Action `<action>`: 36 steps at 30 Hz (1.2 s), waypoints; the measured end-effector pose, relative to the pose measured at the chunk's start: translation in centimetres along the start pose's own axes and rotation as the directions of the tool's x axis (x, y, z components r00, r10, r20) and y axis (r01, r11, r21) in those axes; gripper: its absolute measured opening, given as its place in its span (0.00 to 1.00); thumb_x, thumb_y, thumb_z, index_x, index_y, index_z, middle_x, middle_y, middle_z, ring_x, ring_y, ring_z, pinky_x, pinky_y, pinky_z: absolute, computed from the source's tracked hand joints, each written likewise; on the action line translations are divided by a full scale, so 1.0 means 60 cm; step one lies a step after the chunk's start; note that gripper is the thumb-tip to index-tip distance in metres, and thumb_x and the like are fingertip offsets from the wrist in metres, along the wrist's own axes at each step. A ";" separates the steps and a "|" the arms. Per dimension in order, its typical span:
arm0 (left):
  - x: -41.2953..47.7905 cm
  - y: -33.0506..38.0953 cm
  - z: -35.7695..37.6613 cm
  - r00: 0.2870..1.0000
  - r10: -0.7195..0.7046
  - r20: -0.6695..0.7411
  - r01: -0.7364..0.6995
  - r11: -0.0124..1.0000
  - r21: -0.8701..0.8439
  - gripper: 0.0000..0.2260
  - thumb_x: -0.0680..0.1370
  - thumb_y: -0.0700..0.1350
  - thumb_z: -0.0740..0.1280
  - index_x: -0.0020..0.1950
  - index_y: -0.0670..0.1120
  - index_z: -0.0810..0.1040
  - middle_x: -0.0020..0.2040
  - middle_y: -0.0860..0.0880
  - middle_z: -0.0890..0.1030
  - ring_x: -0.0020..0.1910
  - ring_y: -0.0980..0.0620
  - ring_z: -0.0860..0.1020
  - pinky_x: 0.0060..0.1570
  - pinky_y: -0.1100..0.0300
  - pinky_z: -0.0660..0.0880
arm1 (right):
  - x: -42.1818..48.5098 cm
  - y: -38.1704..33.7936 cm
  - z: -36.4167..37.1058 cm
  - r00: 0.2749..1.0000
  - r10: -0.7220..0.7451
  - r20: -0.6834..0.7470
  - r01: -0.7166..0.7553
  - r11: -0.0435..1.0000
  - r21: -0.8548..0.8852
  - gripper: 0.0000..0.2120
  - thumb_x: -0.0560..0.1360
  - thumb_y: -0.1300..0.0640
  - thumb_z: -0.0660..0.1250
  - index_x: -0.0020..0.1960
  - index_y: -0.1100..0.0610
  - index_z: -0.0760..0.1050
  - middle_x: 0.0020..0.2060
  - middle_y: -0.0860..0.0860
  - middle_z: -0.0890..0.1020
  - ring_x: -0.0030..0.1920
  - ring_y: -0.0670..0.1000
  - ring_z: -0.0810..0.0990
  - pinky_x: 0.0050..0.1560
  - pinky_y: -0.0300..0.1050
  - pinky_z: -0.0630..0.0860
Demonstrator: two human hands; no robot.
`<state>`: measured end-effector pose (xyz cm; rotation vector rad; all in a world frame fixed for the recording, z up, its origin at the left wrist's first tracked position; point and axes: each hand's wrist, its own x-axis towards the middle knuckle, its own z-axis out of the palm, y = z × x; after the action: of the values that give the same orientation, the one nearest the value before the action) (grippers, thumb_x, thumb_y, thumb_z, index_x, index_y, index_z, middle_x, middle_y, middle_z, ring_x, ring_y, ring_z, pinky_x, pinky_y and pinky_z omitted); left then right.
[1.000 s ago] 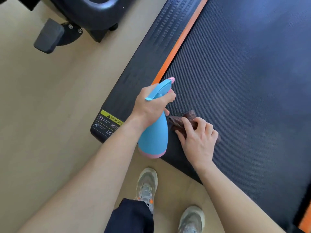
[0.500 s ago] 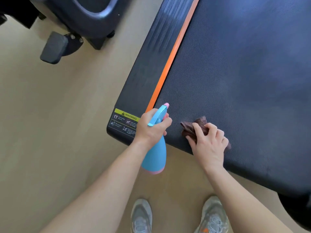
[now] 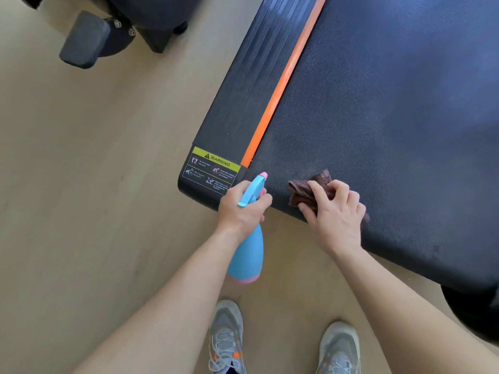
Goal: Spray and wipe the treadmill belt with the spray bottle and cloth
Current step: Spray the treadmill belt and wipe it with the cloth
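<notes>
The dark textured treadmill belt [image 3: 383, 112] fills the upper right, edged by an orange stripe [image 3: 283, 82] and a ribbed black side rail [image 3: 248, 85]. My left hand [image 3: 240, 209] grips a blue spray bottle [image 3: 247, 255] with a pink nozzle tip and pink base, nozzle pointing toward the belt's near left corner. My right hand [image 3: 334, 211] presses a crumpled brown cloth [image 3: 307, 188] onto the belt close to its rear edge, just right of the bottle.
A yellow warning label [image 3: 210, 168] sits on the rail's near corner. Another machine's black base and foot pad [image 3: 83, 39] stand at the upper left on the beige floor [image 3: 94, 184]. My two grey shoes [image 3: 226, 338] stand just behind the treadmill's end.
The view has shifted back, showing the treadmill's rear edge and both shoes. Both hands came nearer the belt's rear edge; the cloth stays under my right hand.
</notes>
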<state>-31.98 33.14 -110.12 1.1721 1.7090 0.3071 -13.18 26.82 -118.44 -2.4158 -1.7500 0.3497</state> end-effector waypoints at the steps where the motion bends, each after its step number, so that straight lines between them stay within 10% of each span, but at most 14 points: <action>1: -0.005 -0.002 0.000 1.000 -0.007 -0.004 0.007 1.000 -0.004 0.05 0.79 0.48 0.72 0.47 0.48 0.80 0.37 0.53 0.80 0.31 0.57 0.81 0.37 0.63 0.73 | -0.001 -0.001 -0.001 1.000 0.009 0.008 -0.009 1.000 0.001 0.25 0.75 0.37 0.68 0.69 0.44 0.73 0.64 0.57 0.69 0.58 0.63 0.69 0.56 0.64 0.69; 23: -0.059 -0.049 -0.021 0.983 -0.139 -0.121 0.141 0.990 0.011 0.07 0.79 0.47 0.70 0.43 0.46 0.77 0.32 0.51 0.78 0.30 0.54 0.78 0.26 0.75 0.67 | -0.031 0.001 -0.013 0.997 -0.060 0.042 0.060 0.998 0.002 0.23 0.76 0.42 0.70 0.68 0.47 0.74 0.63 0.58 0.69 0.57 0.64 0.68 0.56 0.64 0.69; 36: 0.004 0.000 -0.072 0.995 0.021 -0.093 -0.033 0.990 -0.136 0.10 0.71 0.53 0.69 0.45 0.49 0.82 0.35 0.56 0.79 0.26 0.54 0.79 0.36 0.63 0.74 | 0.249 -0.119 -0.010 0.998 -0.056 0.014 0.056 0.998 0.030 0.20 0.80 0.38 0.61 0.66 0.49 0.71 0.65 0.57 0.68 0.62 0.63 0.68 0.60 0.62 0.66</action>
<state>-35.55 34.65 -108.25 1.0950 1.7228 0.4940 -15.10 43.26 -117.71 -2.3453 -1.8016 0.3850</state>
